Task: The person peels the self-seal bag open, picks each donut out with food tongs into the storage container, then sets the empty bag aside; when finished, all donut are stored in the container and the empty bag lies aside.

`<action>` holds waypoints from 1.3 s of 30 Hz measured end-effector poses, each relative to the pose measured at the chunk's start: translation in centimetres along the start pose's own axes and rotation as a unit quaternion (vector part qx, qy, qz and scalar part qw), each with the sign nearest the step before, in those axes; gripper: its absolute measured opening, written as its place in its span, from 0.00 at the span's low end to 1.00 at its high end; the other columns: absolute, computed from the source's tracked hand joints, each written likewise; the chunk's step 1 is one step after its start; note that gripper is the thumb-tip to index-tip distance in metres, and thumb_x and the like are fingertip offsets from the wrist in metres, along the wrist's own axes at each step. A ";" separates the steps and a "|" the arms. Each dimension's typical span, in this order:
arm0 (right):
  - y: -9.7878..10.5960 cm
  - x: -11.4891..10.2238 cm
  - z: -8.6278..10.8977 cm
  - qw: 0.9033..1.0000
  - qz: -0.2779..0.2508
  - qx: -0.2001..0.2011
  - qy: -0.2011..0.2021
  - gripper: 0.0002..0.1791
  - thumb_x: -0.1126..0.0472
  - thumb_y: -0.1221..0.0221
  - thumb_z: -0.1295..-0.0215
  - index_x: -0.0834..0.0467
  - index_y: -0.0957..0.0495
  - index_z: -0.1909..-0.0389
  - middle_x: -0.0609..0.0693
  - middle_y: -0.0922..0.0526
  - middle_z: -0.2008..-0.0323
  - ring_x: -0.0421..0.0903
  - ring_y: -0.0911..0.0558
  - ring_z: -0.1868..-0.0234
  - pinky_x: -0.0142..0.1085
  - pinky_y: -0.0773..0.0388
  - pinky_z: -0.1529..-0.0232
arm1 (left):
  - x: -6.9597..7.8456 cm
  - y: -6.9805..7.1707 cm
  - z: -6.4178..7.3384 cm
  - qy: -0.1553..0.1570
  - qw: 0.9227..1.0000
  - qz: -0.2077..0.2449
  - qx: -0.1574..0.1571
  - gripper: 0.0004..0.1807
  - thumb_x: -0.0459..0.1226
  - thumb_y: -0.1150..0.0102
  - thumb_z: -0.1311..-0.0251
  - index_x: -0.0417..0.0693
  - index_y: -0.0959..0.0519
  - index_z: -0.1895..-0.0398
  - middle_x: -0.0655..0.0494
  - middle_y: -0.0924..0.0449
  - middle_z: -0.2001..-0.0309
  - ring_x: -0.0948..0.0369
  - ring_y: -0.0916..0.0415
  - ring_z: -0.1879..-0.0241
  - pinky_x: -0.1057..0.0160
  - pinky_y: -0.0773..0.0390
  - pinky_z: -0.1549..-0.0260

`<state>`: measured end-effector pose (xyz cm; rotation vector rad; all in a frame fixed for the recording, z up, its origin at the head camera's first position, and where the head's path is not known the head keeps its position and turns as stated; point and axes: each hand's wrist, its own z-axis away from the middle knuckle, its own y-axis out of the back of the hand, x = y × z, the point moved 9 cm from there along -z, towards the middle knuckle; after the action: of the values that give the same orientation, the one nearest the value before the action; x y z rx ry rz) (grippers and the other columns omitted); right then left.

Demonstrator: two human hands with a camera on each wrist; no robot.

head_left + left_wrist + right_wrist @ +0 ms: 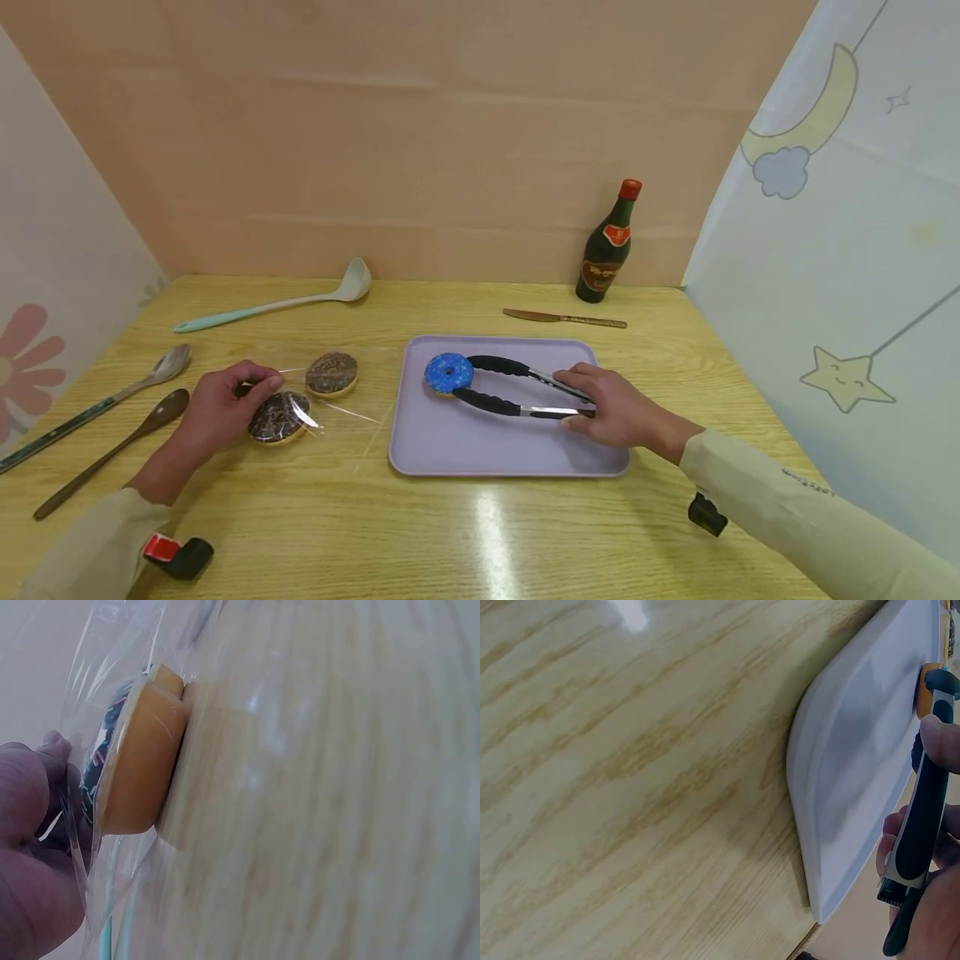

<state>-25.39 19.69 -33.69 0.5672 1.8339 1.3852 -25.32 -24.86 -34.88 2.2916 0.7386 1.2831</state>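
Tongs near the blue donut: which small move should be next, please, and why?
Probably the right grip should squeeze the tongs gently before any lifting: their black ends lie at the right edge of the blue donut in the head view, and whether they pinch it firmly is unclear.

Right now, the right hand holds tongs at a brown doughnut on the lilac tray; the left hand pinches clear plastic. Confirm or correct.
Brown is wrong: the head view shows the right hand holding tongs at a blue doughnut on the lilac tray, and the left hand pinching clear plastic.
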 end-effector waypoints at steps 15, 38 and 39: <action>-0.4 0.7 0.2 1.000 -0.014 0.025 -0.013 0.33 0.53 0.32 0.47 0.65 0.28 0.42 0.51 0.25 0.56 0.45 0.28 0.62 0.43 0.29 0.61 | 0.1 0.0 0.3 0.003 1.000 0.007 -0.004 0.03 0.28 0.41 0.39 0.39 0.18 0.66 0.51 0.19 0.71 0.68 0.28 0.76 0.73 0.32 0.79; -2.1 -9.1 -5.0 1.000 0.005 -0.012 0.006 0.30 0.54 0.35 0.42 0.64 0.28 0.41 0.52 0.25 0.53 0.45 0.26 0.59 0.41 0.29 0.58 | 0.1 -0.1 0.3 0.010 1.000 0.009 -0.020 0.06 0.31 0.44 0.35 0.38 0.18 0.64 0.49 0.19 0.69 0.67 0.26 0.73 0.73 0.30 0.76; -2.2 -9.3 -5.3 1.000 0.006 -0.019 0.005 0.31 0.54 0.35 0.41 0.64 0.28 0.40 0.52 0.25 0.52 0.46 0.26 0.58 0.41 0.29 0.57 | 0.2 0.0 0.3 0.009 1.000 0.008 -0.020 0.06 0.31 0.44 0.35 0.38 0.18 0.64 0.49 0.19 0.68 0.67 0.26 0.73 0.73 0.29 0.76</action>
<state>-23.58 8.97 -32.25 0.5526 1.8103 1.4297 -24.99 -24.74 -34.92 2.2608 0.6955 1.3150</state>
